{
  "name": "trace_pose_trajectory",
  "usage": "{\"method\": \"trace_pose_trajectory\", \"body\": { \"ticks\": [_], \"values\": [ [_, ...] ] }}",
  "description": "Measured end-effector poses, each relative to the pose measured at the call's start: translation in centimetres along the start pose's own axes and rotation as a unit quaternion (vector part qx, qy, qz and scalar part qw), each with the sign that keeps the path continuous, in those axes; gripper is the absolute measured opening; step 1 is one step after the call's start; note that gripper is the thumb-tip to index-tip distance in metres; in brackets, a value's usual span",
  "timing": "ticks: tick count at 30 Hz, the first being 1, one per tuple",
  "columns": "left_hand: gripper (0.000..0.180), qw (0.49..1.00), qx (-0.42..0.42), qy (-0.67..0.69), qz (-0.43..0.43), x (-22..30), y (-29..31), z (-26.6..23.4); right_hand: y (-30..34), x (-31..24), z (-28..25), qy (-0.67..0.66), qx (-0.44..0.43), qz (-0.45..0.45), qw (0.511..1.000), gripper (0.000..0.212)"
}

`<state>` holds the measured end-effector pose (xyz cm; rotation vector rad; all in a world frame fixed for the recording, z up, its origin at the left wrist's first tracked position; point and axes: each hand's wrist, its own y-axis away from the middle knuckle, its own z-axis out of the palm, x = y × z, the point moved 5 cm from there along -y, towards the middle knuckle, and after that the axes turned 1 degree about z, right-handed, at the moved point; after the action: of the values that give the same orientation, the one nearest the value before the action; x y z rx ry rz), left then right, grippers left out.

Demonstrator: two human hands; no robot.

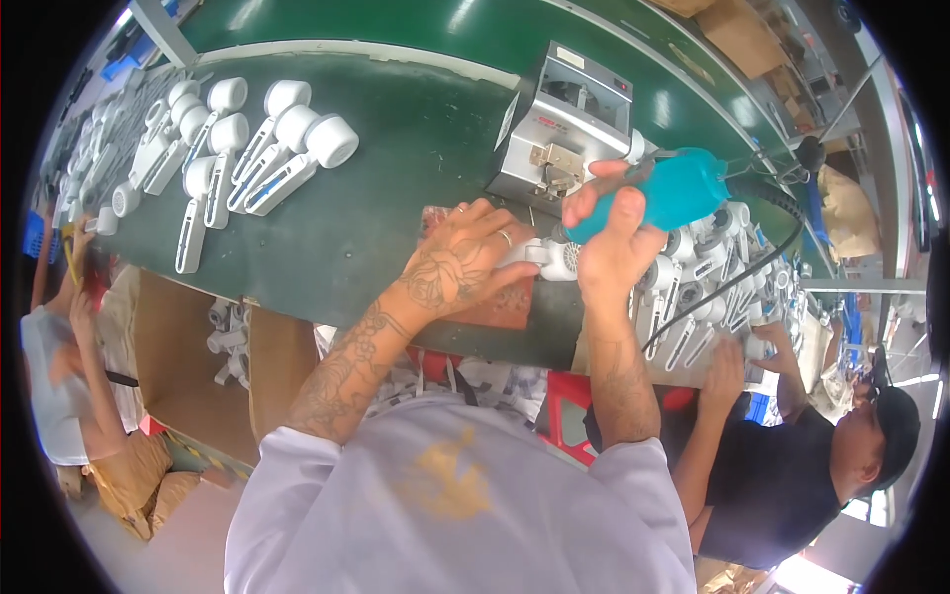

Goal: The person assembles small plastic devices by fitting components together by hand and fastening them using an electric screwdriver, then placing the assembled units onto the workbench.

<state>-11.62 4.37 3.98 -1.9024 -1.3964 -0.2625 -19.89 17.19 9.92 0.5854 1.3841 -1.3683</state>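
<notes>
White handheld unit (561, 261): likely light, stiff, smooth

Pinched narrowly between left fingers (514, 272) at slimmer end: best hold, sparing the possibly brittle grille (569, 256). Just beyond, teal driver (683, 190) wrapped in right fingers (625, 208). Beneath left fingers, reddish mat (500, 309) on green counter (416, 129).

green workbench (416, 119) | red plastic stool (569, 385), partly hidden | pale floor (213, 530), lower left | white strip lights (925, 379), far right

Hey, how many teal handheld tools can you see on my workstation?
1: the teal handheld tool, held in your right hand. Another could be hidden among the crowded white pieces on the right.
</notes>
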Motion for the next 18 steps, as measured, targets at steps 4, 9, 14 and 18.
{"method": "trace_pose_trajectory", "body": {
  "ticks": [4, 9, 14, 18],
  "values": [
    [0.040, 1.000, -0.027, 0.009, -0.014, 0.2, -0.4, 0.4, 0.2, 0.2, -0.7, 0.060, 0.022, 0.000, 0.998, 0.057],
    [0.042, 1.000, -0.010, -0.002, -0.002, 0.2, -0.2, 0.1, 0.5, 1.3, -0.6, -0.017, 0.004, 0.015, 1.000, 0.039],
    [0.041, 1.000, -0.010, -0.015, -0.003, 0.2, -0.2, 0.3, 0.7, 2.6, -0.9, -0.006, 0.003, 0.038, 0.999, 0.038],
    [0.039, 0.998, -0.006, -0.057, 0.007, 0.4, -0.2, 0.2, 0.8, 2.8, -0.5, 0.011, -0.004, 0.021, 1.000, 0.040]
  ]
}}
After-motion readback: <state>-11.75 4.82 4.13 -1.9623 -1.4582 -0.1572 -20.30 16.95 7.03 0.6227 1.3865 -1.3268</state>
